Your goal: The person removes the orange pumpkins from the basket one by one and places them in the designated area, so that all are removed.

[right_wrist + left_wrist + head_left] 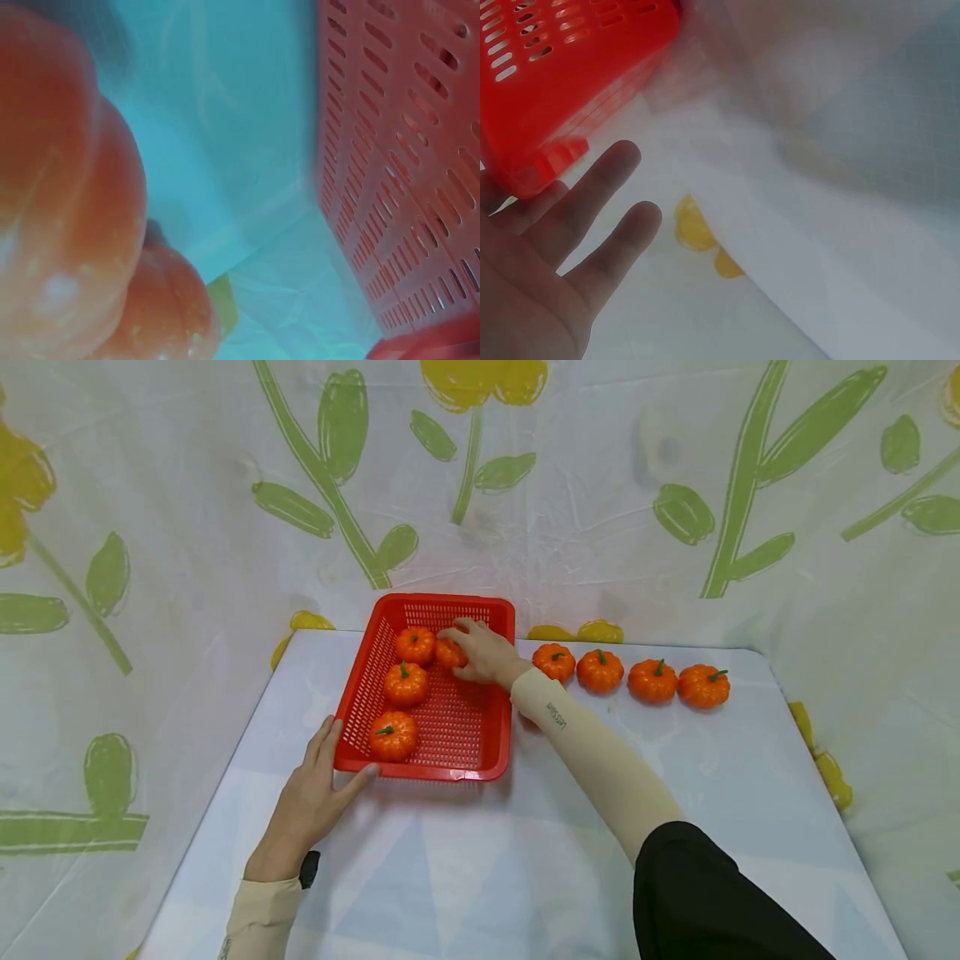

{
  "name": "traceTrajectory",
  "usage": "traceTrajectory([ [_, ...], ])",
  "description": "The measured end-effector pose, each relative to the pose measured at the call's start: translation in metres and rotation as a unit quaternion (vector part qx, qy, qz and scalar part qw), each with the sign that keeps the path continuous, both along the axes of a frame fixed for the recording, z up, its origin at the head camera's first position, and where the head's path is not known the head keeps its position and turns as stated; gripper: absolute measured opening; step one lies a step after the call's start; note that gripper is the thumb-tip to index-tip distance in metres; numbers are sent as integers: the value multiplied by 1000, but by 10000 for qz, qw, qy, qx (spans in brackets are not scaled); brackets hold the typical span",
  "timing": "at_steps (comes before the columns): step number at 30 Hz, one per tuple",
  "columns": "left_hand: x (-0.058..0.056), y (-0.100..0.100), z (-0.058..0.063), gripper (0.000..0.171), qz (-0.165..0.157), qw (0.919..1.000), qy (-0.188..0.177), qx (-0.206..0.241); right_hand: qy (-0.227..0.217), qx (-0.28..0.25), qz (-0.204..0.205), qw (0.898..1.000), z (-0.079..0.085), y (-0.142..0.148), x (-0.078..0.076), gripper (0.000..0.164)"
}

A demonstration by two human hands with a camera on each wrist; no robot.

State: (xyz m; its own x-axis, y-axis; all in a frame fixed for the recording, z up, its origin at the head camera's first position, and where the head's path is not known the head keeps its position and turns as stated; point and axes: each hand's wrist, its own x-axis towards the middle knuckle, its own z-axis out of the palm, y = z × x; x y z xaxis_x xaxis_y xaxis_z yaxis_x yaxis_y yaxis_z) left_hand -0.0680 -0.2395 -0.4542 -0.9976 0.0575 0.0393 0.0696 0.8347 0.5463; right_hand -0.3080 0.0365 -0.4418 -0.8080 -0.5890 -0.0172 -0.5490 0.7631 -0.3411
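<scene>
Orange, ribbed pumpkin (449, 655) was pinched btw curled fingers & thumb of R hand (486, 656), inside basket; its R side was hidden by the hand. L hand (311, 797), fingers straight & spread, touched near-L corner of the red, perforated plastic basket (442, 772). Three glossy pumpkins (406, 684) w/ green stems lay along basket's L side. Outside, to R: row of four pumpkins (600, 671) on pale table (420, 860); fifth pumpkin (528, 723) was mostly hidden under beige sleeve (592, 752). R-wrist view: two pumpkins (60, 187) were blurred, cut off by frame edge.
</scene>
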Motion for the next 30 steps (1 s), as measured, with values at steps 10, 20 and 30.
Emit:
traceTrajectory([
  [10, 1, 0, 0, 98, 17, 10000, -17, -12, 487, -678, 54, 9965, 4, 4, 4, 64],
  [20, -1, -2, -5, 99, 8, 9999, 102, 8, 556, -1086, -17, 9925, 19, 5, 18, 63],
  [30, -2, -1, -4, 99, -44, 10000, 56, 27, 884, -1588, 56, 9833, 35, 29, 36, 62],
])
